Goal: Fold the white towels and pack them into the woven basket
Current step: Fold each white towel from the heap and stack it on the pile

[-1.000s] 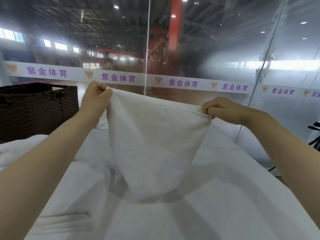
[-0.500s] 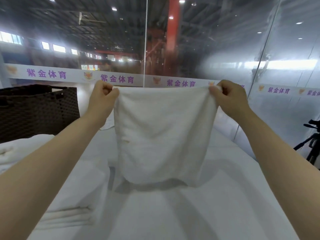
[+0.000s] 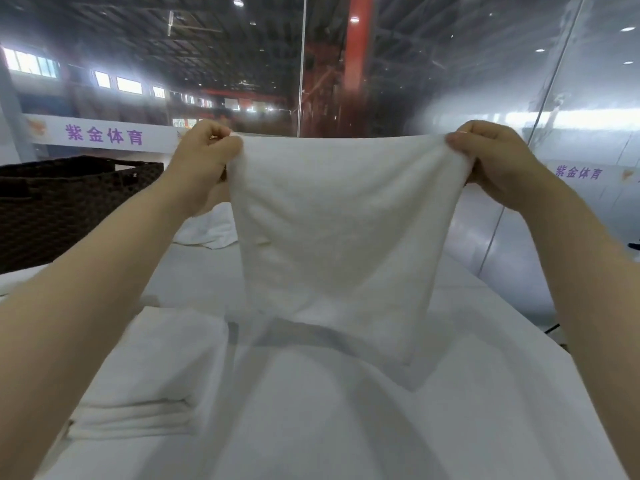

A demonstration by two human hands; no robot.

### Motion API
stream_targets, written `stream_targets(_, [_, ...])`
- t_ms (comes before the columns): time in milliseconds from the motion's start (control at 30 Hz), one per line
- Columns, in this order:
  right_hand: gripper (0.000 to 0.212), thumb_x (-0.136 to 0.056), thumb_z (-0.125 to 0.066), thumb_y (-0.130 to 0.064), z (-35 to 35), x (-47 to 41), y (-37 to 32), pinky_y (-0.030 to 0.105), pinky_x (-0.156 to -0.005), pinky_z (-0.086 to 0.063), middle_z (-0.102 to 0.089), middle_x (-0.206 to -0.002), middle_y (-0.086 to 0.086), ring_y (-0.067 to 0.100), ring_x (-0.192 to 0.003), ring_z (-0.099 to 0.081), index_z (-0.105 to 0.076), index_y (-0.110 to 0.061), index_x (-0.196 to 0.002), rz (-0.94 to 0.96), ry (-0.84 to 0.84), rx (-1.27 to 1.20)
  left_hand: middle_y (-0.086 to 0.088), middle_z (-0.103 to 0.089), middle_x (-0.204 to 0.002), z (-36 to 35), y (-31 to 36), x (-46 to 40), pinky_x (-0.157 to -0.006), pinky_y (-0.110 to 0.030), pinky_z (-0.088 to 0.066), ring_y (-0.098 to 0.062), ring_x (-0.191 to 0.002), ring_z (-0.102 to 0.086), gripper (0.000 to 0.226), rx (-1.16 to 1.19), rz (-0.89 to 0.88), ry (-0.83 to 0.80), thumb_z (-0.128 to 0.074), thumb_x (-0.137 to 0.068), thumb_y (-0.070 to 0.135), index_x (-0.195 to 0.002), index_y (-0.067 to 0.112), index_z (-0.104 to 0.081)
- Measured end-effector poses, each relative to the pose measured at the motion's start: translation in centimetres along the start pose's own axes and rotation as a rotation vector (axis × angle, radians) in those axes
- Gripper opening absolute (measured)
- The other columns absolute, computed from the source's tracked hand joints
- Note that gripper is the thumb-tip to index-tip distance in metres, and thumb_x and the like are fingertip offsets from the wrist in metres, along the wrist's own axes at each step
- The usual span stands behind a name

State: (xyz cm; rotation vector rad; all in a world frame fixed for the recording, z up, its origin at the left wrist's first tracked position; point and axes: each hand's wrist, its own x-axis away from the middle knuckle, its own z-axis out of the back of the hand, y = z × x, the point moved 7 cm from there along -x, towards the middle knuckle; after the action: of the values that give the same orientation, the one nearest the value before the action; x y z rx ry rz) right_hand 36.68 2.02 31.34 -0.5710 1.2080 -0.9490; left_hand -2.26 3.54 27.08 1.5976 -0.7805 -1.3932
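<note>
A white towel (image 3: 339, 237) hangs stretched in the air above the white-covered table. My left hand (image 3: 207, 157) pinches its top left corner and my right hand (image 3: 491, 161) pinches its top right corner. The towel's lower edge reaches down to the table surface. A folded white towel stack (image 3: 156, 375) lies at the near left. A crumpled white towel (image 3: 211, 230) lies farther back, behind my left forearm. The dark brown woven basket (image 3: 62, 206) stands at the far left on the table.
The table (image 3: 346, 427) is draped in a white sheet. A glass wall (image 3: 450, 81) with a purple-lettered white banner runs behind and to the right of it. The table's right edge drops to a grey floor (image 3: 502, 244).
My right hand has risen and moved outward, so the towel now hangs level and spread wide. The view has come closer to the towel.
</note>
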Motion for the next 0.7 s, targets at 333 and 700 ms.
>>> stream_targets(333, [0.019,-0.101,-0.039,-0.015,-0.9,2.4,4.4,0.017,-0.047,-0.021,-0.042,-0.058,-0.007,0.003,-0.044,-0.036,-0.055,-0.021,-0.094,-0.193,-0.299,-0.379,-0.002,-0.070,-0.096,0.9,-1.9,1.0,-0.066,-0.018,-0.058,-0.009,-0.079,-0.066,0.024,-0.015,0.260,-0.423,-0.051,-0.097,0.015,-0.111,0.014,-0.071])
stream_targets(700, [0.011,-0.093,-0.063,-0.009,-5.3,2.1,19.5,0.021,-0.054,-0.052,-0.068,-0.079,0.005,0.015,-0.061,-0.061,-0.072,-0.013,-0.098,-0.436,-0.311,0.556,-0.010,-0.065,-0.090,-3.8,-19.5,-0.2,-0.058,-0.022,-0.045,-0.015,-0.069,-0.056,0.020,-0.703,0.360,-0.372,-0.057,-0.087,0.003,-0.101,0.011,-0.069])
